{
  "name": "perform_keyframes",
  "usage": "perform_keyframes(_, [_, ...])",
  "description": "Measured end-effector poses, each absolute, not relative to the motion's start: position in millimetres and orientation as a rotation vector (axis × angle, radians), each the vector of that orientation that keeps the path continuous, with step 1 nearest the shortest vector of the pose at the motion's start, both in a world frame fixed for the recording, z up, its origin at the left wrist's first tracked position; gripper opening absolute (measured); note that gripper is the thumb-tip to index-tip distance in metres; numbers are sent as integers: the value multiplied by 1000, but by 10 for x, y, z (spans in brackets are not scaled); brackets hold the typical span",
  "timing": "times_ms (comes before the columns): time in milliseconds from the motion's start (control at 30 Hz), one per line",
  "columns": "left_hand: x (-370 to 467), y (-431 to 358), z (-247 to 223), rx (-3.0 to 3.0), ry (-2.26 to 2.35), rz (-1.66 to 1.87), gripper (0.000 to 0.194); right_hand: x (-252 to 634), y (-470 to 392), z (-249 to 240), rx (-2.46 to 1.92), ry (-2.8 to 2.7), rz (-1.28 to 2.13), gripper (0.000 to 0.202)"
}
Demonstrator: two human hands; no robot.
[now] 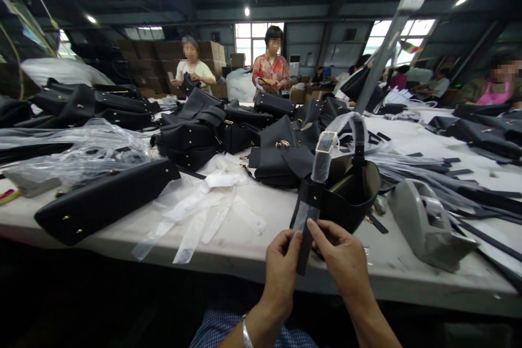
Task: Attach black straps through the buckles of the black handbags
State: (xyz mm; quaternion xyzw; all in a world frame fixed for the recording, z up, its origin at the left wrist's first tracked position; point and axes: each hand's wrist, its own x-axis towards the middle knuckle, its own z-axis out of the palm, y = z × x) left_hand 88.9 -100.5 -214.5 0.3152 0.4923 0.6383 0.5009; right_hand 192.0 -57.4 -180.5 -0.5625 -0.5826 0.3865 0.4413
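Observation:
A black handbag [342, 212] stands at the table's front edge, its top gaping and its handle [354, 120] wrapped in clear plastic near a gold buckle [327, 142]. From that buckle a black strap [303, 259] hangs down the bag's near side, with a translucent plastic strip [305, 216] on it. My left hand [283, 261] pinches the strap's left edge between thumb and fingers. On the other edge, my right hand [341, 253] is closed too, its thumb pressing on the strap beside the plastic. Some fingers of both hands are hidden behind the strap.
A grey tape dispenser [428, 225] sits right of the handbag. Plastic strips [207, 212] lie scattered to the left, near a black bag lying on its side [110, 201]. More black bags [191, 130] are piled behind. Wrapped straps [432, 174] spread rightward. Co-workers [272, 65] stand across the table.

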Motion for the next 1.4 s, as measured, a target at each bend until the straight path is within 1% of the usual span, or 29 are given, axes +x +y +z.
perform_keyframes(133, [922, -975, -2138, 767, 1205, 1600, 36, 1929, -553, -1771, -1399, -1435, 988, 45])
perform_keyframes(233, [902, -967, -2146, 879, 1276, 1695, 32, 1940, -491, -1707, -1402, -1480, 993, 47])
perform_keyframes(333, [866, -956, -2154, 996, 1349, 1774, 27, 1933, -439, -1627, -1382, -1544, 981, 42])
perform_keyframes(500, [825, -946, -2150, 1066, 1428, 1763, 19, 1896, -466, -1593, -1369, -1517, 921, 38])
perform_keyframes(633, [758, -985, -2167, 1399, 1504, 1795, 13, 1923, -500, -1708, -1322, -1412, 1033, 38])
perform_keyframes(700, [685, -1014, -2207, 1679, 1476, 1820, 18, 1950, -514, -1762, -1262, -1331, 1150, 39])
perform_keyframes(767, [589, -1040, -2250, 1975, 1401, 1793, 28, 1971, -538, -1786, -1201, -1250, 1268, 39])
perform_keyframes(833, [487, -1056, -2266, 2232, 1340, 1695, 37, 1979, -570, -1784, -1168, -1197, 1342, 39])
perform_keyframes(900, [411, -1061, -2239, 2375, 1297, 1590, 41, 1971, -602, -1771, -1159, -1178, 1364, 39])
perform_keyframes(967, [382, -1062, -2169, 2336, 1280, 1582, 38, 1951, -627, -1767, -1153, -1171, 1357, 38])
perform_keyframes(1100, [466, -1087, -1976, 1881, 1458, 1605, 25, 1902, -647, -1807, -1121, -1162, 1349, 37])
perform_keyframes(1200, [563, -1116, -1913, 1674, 1556, 1556, 22, 1891, -637, -1828, -1091, -1176, 1378, 37])
perform_keyframes(1300, [611, -1122, -1999, 1768, 1562, 1629, 24, 1911, -618, -1812, -1118, -1229, 1325, 38])
perform_keyframes(1400, [585, -1120, -2137, 2102, 1568, 1628, 31, 1943, -612, -1789, -1164, -1285, 1244, 39])
